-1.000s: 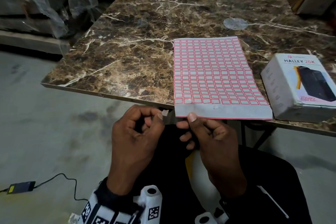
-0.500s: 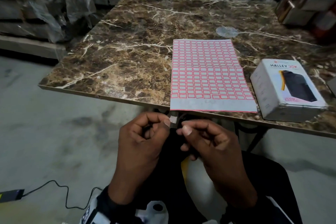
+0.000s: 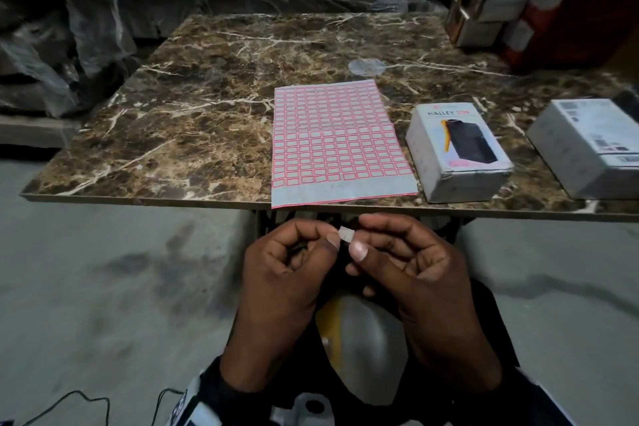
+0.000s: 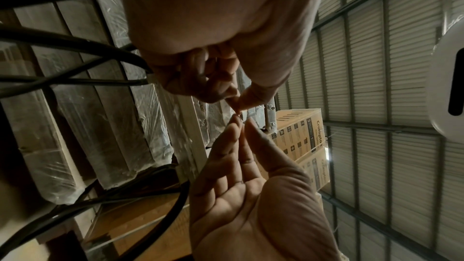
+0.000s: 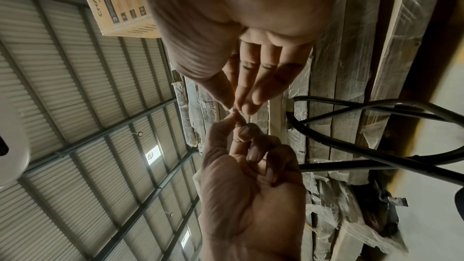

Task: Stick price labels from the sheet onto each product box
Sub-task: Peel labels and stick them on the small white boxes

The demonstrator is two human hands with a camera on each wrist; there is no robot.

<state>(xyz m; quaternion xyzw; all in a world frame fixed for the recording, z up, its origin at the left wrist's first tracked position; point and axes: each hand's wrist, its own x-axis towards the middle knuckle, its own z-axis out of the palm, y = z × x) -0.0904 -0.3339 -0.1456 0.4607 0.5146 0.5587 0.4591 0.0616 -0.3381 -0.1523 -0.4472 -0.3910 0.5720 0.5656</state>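
Note:
A small white price label (image 3: 345, 234) is pinched between both hands, below the table's near edge and over my lap. My left hand (image 3: 332, 238) holds its left end between thumb and forefinger. On the other end, my right hand (image 3: 357, 239) pinches it the same way; the wrist views show the fingertips (image 5: 234, 113) meeting. The label sheet (image 3: 337, 142), a grid of red-bordered stickers, lies flat on the marble table (image 3: 193, 121), its bare bottom strip over the edge. Right of it lies a white "Halley 20K" box (image 3: 456, 149), then a second white box (image 3: 587, 145).
Small stacked boxes (image 3: 487, 7) and a red object (image 3: 570, 10) stand at the back right corner. Plastic-wrapped bundles (image 3: 69, 38) lie on the floor to the left. A black cable (image 3: 69, 401) runs over the concrete floor near my left side.
Both hands drew back from the sheet's near edge toward my lap, and the label now shows between them. The view pulled back, bringing the second white box into sight.

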